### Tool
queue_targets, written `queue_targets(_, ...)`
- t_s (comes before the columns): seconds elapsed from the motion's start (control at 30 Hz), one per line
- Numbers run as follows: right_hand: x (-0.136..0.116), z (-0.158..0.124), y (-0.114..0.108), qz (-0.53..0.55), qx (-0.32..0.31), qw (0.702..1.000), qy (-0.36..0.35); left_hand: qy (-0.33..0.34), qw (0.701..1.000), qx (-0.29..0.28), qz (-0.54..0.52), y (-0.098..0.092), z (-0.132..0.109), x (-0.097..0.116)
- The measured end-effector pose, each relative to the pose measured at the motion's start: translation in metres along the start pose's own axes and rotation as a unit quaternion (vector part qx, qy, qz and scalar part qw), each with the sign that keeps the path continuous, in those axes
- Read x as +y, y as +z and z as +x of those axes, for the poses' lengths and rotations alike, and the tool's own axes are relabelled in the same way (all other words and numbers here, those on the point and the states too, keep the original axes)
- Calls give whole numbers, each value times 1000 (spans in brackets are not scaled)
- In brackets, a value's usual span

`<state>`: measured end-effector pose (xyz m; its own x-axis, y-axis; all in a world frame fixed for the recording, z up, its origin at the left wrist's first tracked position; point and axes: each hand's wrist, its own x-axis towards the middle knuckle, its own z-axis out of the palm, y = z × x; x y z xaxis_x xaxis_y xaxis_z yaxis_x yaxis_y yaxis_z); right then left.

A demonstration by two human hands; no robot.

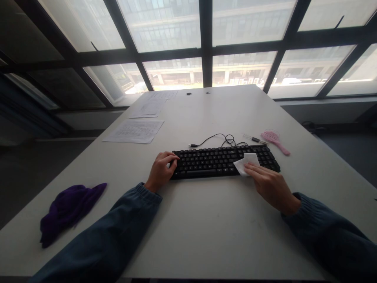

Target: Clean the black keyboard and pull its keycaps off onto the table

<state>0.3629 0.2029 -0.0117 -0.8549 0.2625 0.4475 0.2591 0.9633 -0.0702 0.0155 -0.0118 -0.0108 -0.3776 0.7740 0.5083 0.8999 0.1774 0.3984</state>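
Observation:
A black keyboard (pixel 206 162) lies flat on the white table in front of me. My left hand (pixel 161 168) is closed around its left end, fingers over the edge keys. White tissue (pixel 249 160) is pressed under the fingers of my right hand (pixel 268 181), over the keys toward the keyboard's right side. The tissue hides some of those keys. Behind the keyboard its black cable (pixel 228 138) lies in loose loops, with the USB plug (pixel 193 145) resting on the table.
A pink hairbrush (pixel 275 141) and a thin brush with a dark handle (pixel 255 139) lie behind the keyboard's right end. Printed papers (pixel 134 131) are on the table's far left. A crumpled purple cloth item (pixel 69 208) sits at the near left. Windows (pixel 171 70) stand beyond the table (pixel 206 236).

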Motion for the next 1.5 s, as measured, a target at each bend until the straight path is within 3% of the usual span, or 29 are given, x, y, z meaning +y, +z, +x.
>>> queue_targets(0.2, 7, 4, -5, 15, 74, 996, 50, 22, 999, 0, 27, -4, 2, 0)
queue_targets(0.37, 24, 26, 2, -2, 83, 994, 73, 93, 995, -1, 39, -7, 3, 33)
queue_targets(0.57, 33, 56, 22, -2, 30, 999, 46, 199, 976, -89, -1, 40, 3, 109)
queue_targets(0.67, 36, 60, 25, 1, 29, 999, 43, 202, 975, -88, 5, 68, 11, 140)
queue_targets(0.8, 37, 57, 23, 10, 29, 998, 47, 191, 977, -91, 26, 95, 25, 166)
queue_targets(0.97, 35, 57, 22, 22, 22, 999, 40, 188, 975, -111, 45, 113, 32, 177)
queue_targets(1.23, 38, 55, 25, 28, 40, 996, 69, 191, 970, -129, 75, 110, 32, 173)
queue_targets(1.5, 51, 52, 26, 42, 143, 978, 144, 214, 963, -137, 94, 112, 31, 170)
